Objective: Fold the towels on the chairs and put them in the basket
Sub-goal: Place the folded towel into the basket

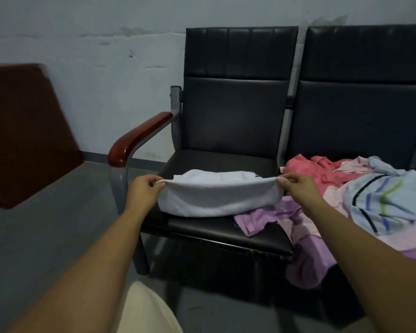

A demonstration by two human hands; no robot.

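A pale blue towel (216, 198) lies partly folded on the seat of the left black chair (228, 116). My left hand (143, 191) pinches its left corner and my right hand (298, 186) pinches its right corner, holding the near edge stretched and slightly raised. On the right chair (365, 111) lies a heap of unfolded towels: a pink one (308, 169), a purple one (274, 217) and a light blue striped one (384, 203). No basket is in view.
The left chair has a reddish wooden armrest (137, 140) on a grey metal frame. A brown board (27, 133) leans at the far left. Behind the chairs is a pale wall, below them a grey floor (46, 236).
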